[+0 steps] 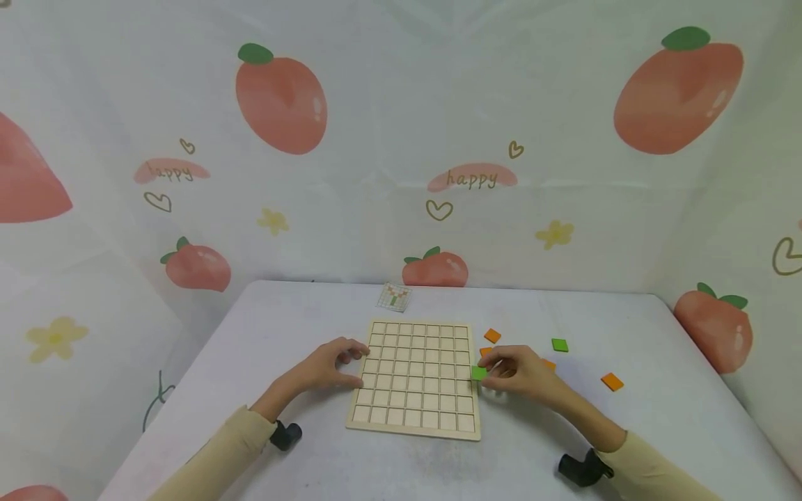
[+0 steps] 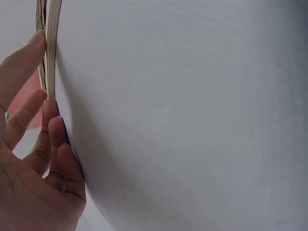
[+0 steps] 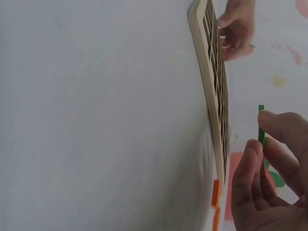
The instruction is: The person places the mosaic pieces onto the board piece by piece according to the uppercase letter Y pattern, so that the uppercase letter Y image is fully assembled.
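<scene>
A pale wooden board (image 1: 413,376) with a grid of square recesses lies on the table. My left hand (image 1: 335,365) is at the board's left side, thumb and fingertips touching its edge (image 2: 52,53). Between the thumb and fingers of my right hand (image 1: 516,372) is a thin green square tile (image 1: 479,374), pinched at the board's right edge. The right wrist view shows this tile (image 3: 261,125) edge-on and raised above the board's surface. Near the right hand lie orange square tiles (image 1: 492,336), some partly hidden behind it.
Farther right on the white table (image 1: 313,463) are another green tile (image 1: 560,345) and an orange tile (image 1: 612,381). A small card with a gridded coloured pattern (image 1: 394,297) lies beyond the board. Behind the table hangs a fruit-print cloth (image 1: 376,139).
</scene>
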### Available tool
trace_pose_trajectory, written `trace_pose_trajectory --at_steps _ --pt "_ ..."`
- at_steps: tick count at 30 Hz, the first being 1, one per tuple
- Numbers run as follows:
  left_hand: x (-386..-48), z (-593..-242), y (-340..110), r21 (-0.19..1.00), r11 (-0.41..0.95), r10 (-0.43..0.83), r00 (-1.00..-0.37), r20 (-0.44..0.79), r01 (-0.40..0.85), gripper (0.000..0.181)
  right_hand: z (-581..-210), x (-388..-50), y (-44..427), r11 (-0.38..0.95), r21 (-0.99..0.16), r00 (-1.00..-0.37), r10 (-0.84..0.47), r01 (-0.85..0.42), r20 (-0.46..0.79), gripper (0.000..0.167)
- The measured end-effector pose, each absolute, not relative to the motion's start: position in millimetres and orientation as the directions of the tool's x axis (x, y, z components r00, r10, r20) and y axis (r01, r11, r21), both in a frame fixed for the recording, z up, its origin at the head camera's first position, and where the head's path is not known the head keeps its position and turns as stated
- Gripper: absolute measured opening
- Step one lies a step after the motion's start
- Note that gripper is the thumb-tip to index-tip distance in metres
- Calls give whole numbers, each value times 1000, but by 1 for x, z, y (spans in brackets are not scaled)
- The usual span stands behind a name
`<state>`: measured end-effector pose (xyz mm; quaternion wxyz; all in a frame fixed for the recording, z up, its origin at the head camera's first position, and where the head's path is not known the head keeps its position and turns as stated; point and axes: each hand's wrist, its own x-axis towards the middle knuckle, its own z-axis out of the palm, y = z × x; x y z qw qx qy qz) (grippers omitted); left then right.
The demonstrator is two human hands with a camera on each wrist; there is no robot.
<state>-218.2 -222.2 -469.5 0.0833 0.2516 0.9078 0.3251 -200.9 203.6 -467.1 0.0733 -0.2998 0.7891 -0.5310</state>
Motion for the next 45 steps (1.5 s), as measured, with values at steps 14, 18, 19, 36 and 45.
trace_pose_trajectory --at_steps 14,18,19,36,45 --pt "-217 -466 -221 640 650 525 -851 11 409 56 -468 -194 173 228 -900 -802 -568 -371 186 27" --pt "-217 -465 -222 645 651 522 -853 3 400 56 -469 -192 160 248 -902 -802 -577 -355 157 27" --pt "-217 -465 -222 646 651 521 -854 2 399 56 -470 -192 156 250 -904 -801 -581 -347 146 27" --pt "-218 -469 -222 638 645 538 -843 10 420 55 -477 -185 118 242 -887 -769 -616 -393 173 23" --pt "-218 -466 -220 625 661 532 -847 0 415 56 -474 -185 108 283 -868 -769 -619 -408 160 21"
